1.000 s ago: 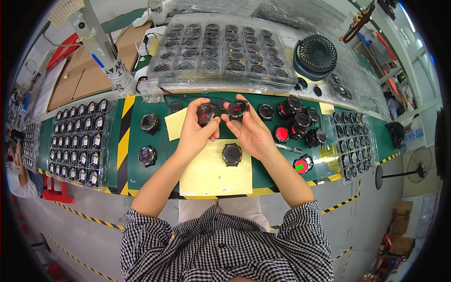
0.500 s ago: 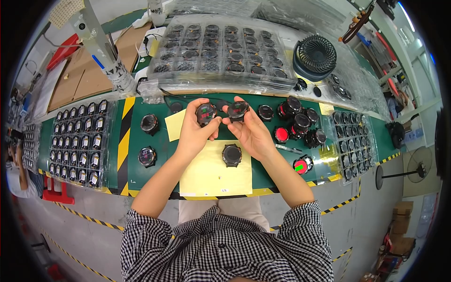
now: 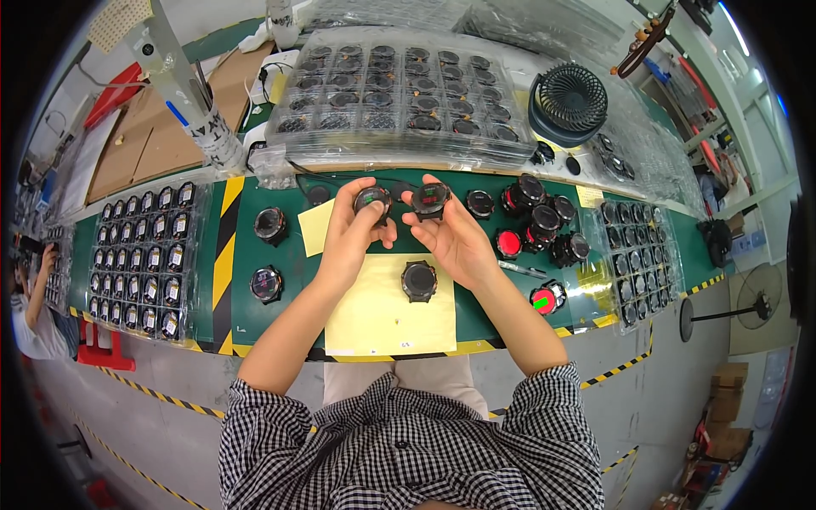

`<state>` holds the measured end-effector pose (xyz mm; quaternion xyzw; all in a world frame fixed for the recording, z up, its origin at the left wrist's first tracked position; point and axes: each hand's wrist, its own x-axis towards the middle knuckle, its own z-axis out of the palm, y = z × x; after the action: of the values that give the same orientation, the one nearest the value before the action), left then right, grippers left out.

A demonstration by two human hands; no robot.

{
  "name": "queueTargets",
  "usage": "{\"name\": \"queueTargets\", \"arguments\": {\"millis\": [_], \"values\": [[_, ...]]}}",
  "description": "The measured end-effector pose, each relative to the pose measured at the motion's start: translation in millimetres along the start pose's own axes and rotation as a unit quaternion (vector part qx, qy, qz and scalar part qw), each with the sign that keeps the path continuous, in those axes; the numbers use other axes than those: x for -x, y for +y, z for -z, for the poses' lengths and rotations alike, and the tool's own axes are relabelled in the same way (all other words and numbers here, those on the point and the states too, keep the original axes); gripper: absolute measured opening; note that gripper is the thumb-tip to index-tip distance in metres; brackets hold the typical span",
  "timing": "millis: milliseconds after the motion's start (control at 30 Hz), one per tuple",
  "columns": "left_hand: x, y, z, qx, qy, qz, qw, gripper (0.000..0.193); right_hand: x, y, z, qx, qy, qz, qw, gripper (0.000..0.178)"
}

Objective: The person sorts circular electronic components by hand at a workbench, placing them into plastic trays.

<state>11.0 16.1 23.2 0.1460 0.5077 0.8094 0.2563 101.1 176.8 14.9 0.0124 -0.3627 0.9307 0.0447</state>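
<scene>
My left hand (image 3: 344, 238) is closed around a round black watch case (image 3: 371, 197) with a lit display. The thumb lies across its face and the fingers wrap its far side. Beside it, my right hand (image 3: 459, 246) grips a second black watch case (image 3: 431, 198) by its edges, thumb on the right and fingers underneath; red marks glow on its screen. The two cases are held close together but apart. Below them, a dark-faced watch case (image 3: 419, 280) rests on a yellow sheet (image 3: 365, 319).
Two watch cases (image 3: 270, 224) stand left on the green mat. To the right are stacked watch cases (image 3: 542, 218), a red round piece (image 3: 508, 244) and a pen (image 3: 523, 270). Filled trays (image 3: 194, 255) flank the mat; a stacked tray (image 3: 399, 149) and a fan (image 3: 568, 102) sit behind.
My left thumb has moved from the watch case's lower edge up onto its face. The right watch's display shows more red marks. At far left, another person's arm has shifted.
</scene>
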Motion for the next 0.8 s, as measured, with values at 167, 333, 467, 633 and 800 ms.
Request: {"name": "queueTargets", "arguments": {"millis": [167, 333, 467, 633, 800], "values": [[-0.6, -0.1, 6.8, 0.008, -0.038, -0.007, 0.999, 0.041, -0.2, -6.5, -2.9, -0.062, -0.01, -0.038, 0.997, 0.046], [0.1, -2.4, 4.5, -0.022, -0.04, -0.004, 0.999, 0.041, 0.7, -0.2, 6.5, 0.079, 0.041, -0.027, 0.996, 0.047], [4.6, -7.9, -5.2, -0.112, -0.08, -0.098, 0.986, 0.06, 1.3, 4.8, -7.3, 0.016, 0.061, -0.03, 0.998, 0.048], [2.0, -16.4, -2.1, -0.218, -0.15, -0.174, 0.948, 0.057, 4.7, 5.4, -7.9, 0.007, 0.016, -0.081, 0.997, 0.06], [4.5, -5.2, -4.3, -0.177, -0.169, -0.146, 0.959, 0.054, 6.0, -3.4, -1.8, 0.361, 0.069, 0.069, 0.928, 0.036]]}}
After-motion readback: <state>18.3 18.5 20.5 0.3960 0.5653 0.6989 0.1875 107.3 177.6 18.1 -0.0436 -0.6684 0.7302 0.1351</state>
